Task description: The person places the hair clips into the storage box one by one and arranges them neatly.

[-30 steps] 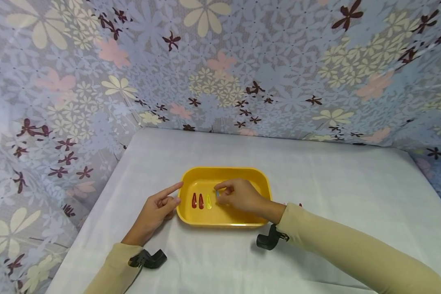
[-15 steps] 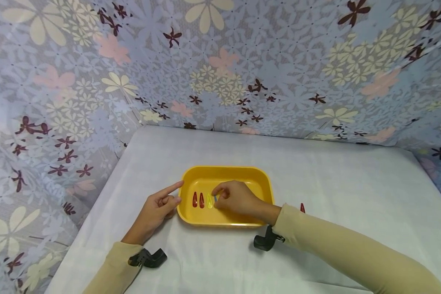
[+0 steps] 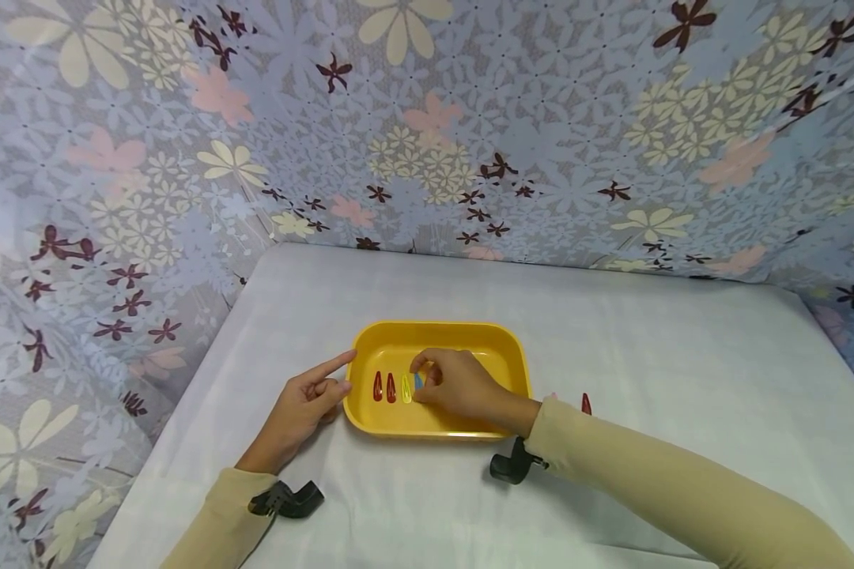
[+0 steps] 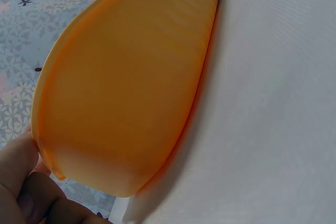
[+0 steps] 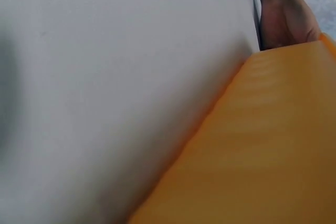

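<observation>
A yellow tray (image 3: pixel 434 433) stands on the white-covered table. In it, two red snap hair clips (image 3: pixel 384 387) and a yellow hair clip (image 3: pixel 406 389) lie side by side in a row. Just right of them is a blue hair clip (image 3: pixel 418 381), which my right hand (image 3: pixel 459 383) pinches by its ends between thumb and index finger, low over the tray floor. My left hand (image 3: pixel 309 401) touches the tray's left rim with extended index finger and thumb, the other fingers bent. The tray's outer wall (image 4: pixel 126 77) fills much of the left wrist view; the right wrist view hides the clips.
Right of the tray, a red hair clip (image 3: pixel 587 404) lies on the table beside the right sleeve (image 3: pixel 655 458), which partly covers it. A small pink thing (image 3: pixel 553 395) peeks out near the cuff. Flower-patterned cloth (image 3: pixel 427 134) hangs behind the table.
My right hand has shifted slightly left, bringing the blue hair clip closer to the yellow one. More of the blue clip shows now. The left hand stays at the rim.
</observation>
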Motion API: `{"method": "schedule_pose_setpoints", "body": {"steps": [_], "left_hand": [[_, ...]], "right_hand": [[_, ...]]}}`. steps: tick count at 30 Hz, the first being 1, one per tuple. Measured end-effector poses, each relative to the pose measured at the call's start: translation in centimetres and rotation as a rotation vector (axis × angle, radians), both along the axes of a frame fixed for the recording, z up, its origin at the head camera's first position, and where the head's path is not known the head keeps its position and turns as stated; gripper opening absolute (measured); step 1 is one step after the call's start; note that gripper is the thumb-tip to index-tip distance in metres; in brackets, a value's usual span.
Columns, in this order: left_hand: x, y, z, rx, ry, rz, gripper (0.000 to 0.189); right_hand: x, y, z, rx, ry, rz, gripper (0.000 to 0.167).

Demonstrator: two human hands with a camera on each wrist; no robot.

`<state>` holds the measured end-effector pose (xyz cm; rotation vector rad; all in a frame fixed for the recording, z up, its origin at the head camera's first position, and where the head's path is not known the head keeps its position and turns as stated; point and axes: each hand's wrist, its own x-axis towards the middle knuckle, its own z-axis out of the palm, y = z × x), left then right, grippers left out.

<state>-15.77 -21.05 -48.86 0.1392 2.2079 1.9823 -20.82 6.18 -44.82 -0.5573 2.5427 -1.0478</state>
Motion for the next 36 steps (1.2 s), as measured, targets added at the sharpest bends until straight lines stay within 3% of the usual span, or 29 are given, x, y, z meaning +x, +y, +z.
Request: {"method": "schedule_pose_setpoints", "body": {"steps": [5, 11, 17, 21, 25, 29, 33, 36], "left_hand": [[0.1, 0.3, 0.0, -0.022, -0.018, 0.008, 0.051], [0.5, 0.3, 0.1, -0.037, -0.030, 0.018, 0.051], [0.2, 0.4, 0.1, -0.034, -0.004, 0.012, 0.051], [0.0, 0.3, 0.0, -0.030, 0.008, 0.011, 0.051], [-0.2, 0.3, 0.1, -0.027, 0.015, -0.003, 0.053], [-0.3, 0.2, 0.4, -0.041, 0.014, 0.005, 0.053], [-0.2, 0.1, 0.4, -0.038, 0.001, 0.031, 0.052], [0.1, 0.2, 0.1, -0.008, -0.023, 0.017, 0.053]], "right_hand": [[-0.4, 1.1, 1.1, -0.045, 0.006, -0.028, 0.040], [0.0, 3.7, 4.3, -0.161, 0.087, -0.064, 0.031], [1.5, 9.3, 7.1, -0.290, 0.146, -0.166, 0.031], [3.1, 13.9, 7.8, -0.321, 0.152, -0.288, 0.030], [4.9, 18.4, 6.7, -0.320, 0.149, -0.384, 0.030], [5.9, 22.0, 4.0, -0.300, 0.110, -0.421, 0.032], [6.1, 23.7, 1.0, -0.242, 0.083, -0.436, 0.037], [6.5, 24.2, -0.9, -0.192, 0.092, -0.426, 0.038]]}}
